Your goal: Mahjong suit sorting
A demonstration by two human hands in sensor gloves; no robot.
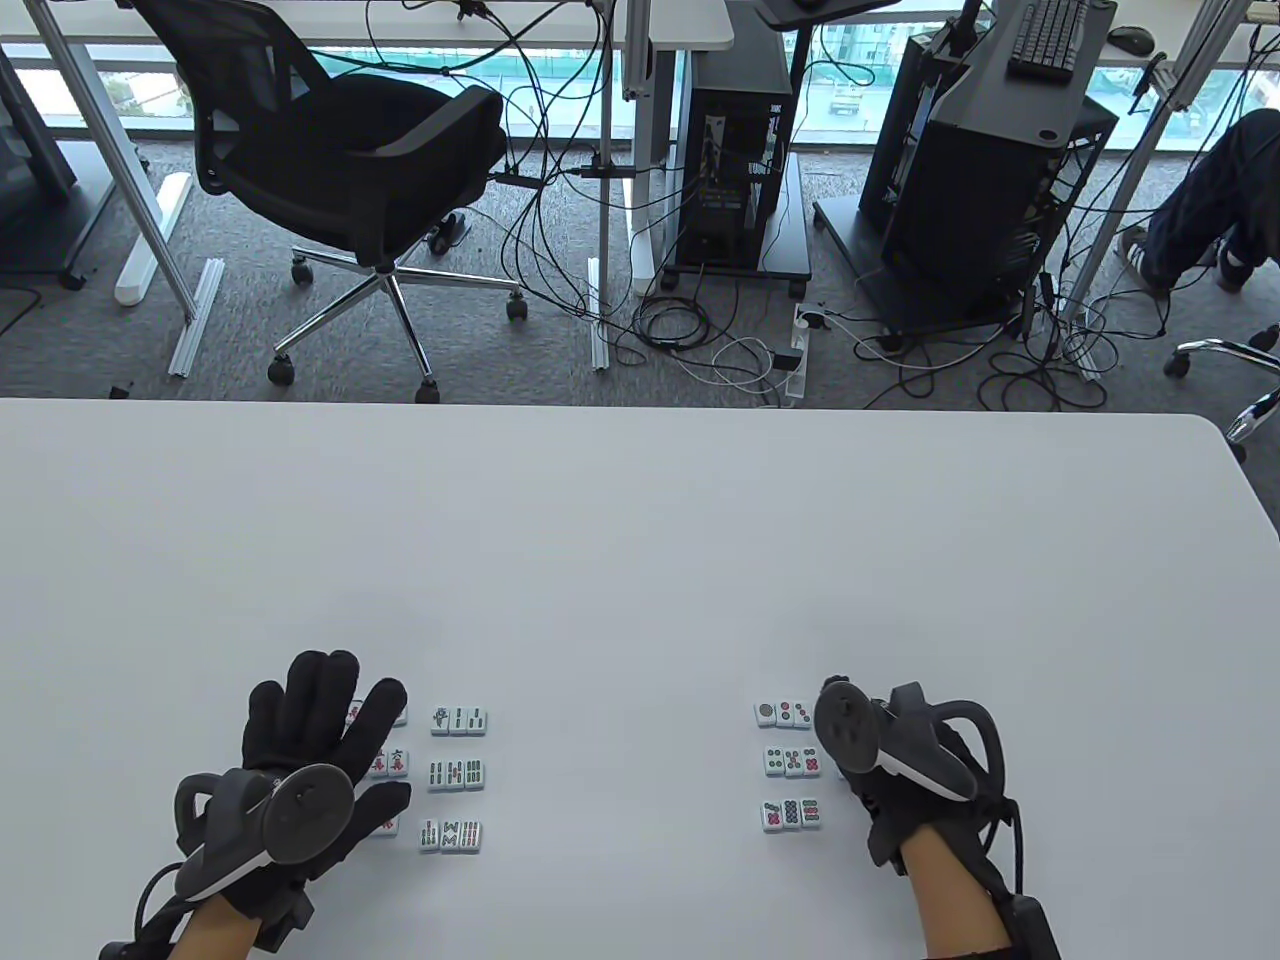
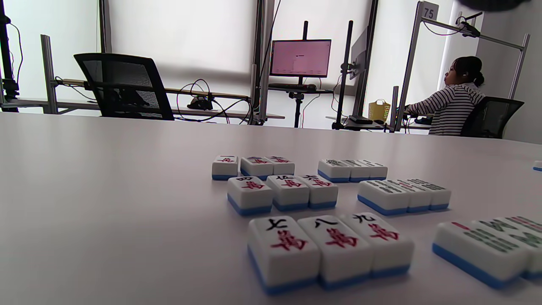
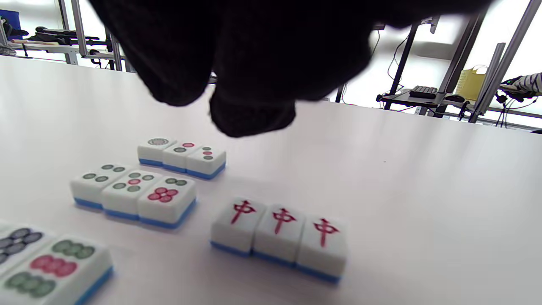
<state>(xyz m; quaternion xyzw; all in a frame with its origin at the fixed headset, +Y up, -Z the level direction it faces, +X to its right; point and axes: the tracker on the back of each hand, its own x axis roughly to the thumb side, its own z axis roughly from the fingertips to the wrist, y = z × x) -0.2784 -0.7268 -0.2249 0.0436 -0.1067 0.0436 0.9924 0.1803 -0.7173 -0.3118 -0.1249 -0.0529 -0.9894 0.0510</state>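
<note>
My left hand (image 1: 325, 725) lies with straight, spread fingers above the character tiles (image 1: 389, 764), hiding most of them. The left wrist view shows them in three rows of three (image 2: 283, 192), with three rows of bamboo tiles (image 2: 404, 195) to their right (image 1: 457, 773). Three rows of dot tiles (image 1: 792, 762) lie just left of my right hand (image 1: 862, 790). In the right wrist view its gloved fingers (image 3: 250, 110) hang loosely curled and hold nothing, above the dot tiles (image 3: 133, 192) and a row of three red dragon tiles (image 3: 279, 235). The table view hides the dragon tiles under that hand.
The white table (image 1: 640, 560) stretches far beyond the tiles. Past its far edge stand an office chair (image 1: 350, 170), computer towers (image 1: 735, 150) and floor cables. A person (image 2: 455, 101) sits at another desk in the background.
</note>
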